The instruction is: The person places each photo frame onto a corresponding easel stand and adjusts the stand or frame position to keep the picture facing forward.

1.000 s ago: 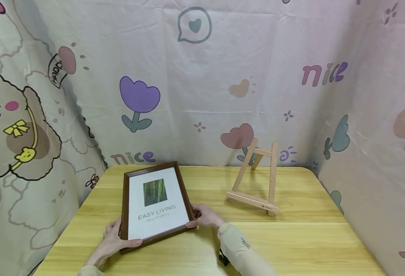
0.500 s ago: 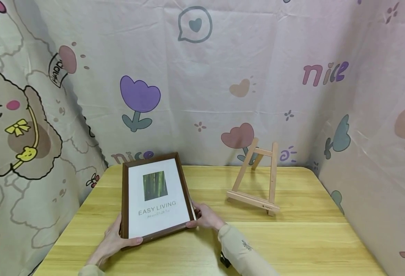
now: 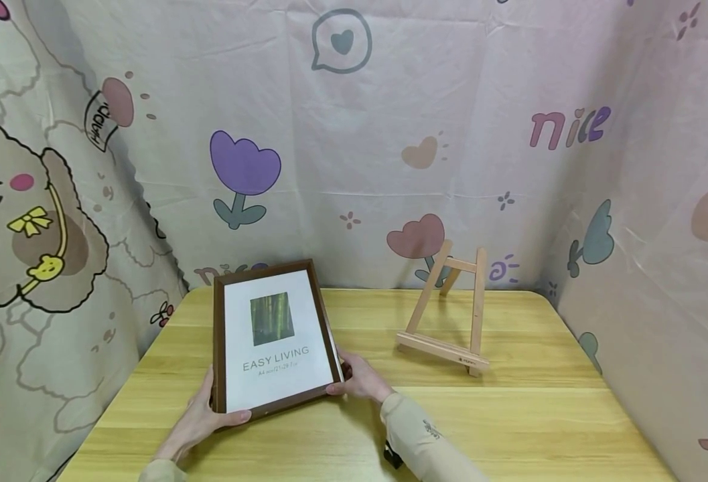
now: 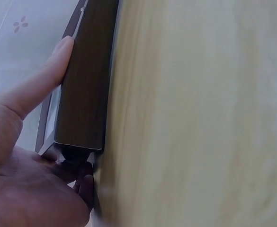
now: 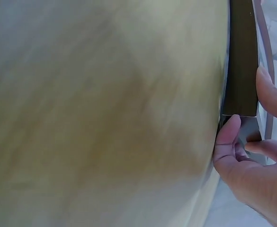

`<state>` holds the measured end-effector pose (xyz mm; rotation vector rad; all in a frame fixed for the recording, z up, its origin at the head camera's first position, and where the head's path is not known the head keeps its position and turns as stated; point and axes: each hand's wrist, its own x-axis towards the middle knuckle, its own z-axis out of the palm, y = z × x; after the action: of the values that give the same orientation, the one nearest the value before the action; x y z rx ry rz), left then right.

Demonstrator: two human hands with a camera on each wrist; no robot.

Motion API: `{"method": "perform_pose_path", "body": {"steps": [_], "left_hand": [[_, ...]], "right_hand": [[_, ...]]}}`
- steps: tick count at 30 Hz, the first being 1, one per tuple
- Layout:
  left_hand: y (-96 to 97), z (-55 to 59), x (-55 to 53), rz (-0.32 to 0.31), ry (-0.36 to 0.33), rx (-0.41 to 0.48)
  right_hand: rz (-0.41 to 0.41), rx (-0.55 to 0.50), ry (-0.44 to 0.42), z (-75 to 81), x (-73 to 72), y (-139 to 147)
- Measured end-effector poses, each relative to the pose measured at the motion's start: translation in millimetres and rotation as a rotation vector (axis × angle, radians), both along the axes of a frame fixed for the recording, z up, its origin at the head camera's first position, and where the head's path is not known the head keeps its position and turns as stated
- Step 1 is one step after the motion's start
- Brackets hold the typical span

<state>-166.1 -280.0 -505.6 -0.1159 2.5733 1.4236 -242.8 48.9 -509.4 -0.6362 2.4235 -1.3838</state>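
Observation:
A brown picture frame (image 3: 220,348) with a white "EASY LIVING" insert and a small bamboo picture is tilted up toward the head camera, at the left of the table. My left hand (image 3: 195,418) grips its lower left corner, the thumb over the front edge and the fingers curled behind. At the lower right corner my right hand (image 3: 360,379) holds it the same way, thumb in front. In both wrist views the dark frame edge lies between thumb and fingers. A light wooden tabletop easel (image 3: 476,308) stands apart, to the right of the right hand.
The wooden table (image 3: 540,415) spreads under both arms. A patterned cloth (image 3: 341,134) hangs behind it and along both sides. A small black object (image 3: 392,455) shows beside the right sleeve.
The picture frame's top edge has risen, tilting it further upright, while both hands keep hold of its lower corners. The easel has not moved.

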Motion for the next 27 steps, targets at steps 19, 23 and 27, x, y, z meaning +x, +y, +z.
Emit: {"method": "perform_pose_path", "body": {"steps": [19, 23, 27], "left_hand": [[4.3, 1.5, 1.5, 0.022, 0.152, 0.076], [7.1, 3.8, 1.1, 0.035, 0.173, 0.045], [11.1, 4.4, -1.0, 0.046, 0.248, 0.028]], "right_hand": [[-0.033, -0.008, 0.073, 6.4, 1.0, -2], [-0.037, -0.019, 0.089, 5.6, 0.1, -1], [-0.041, -0.011, 0.148, 5.8, -1.7, 3]]}}
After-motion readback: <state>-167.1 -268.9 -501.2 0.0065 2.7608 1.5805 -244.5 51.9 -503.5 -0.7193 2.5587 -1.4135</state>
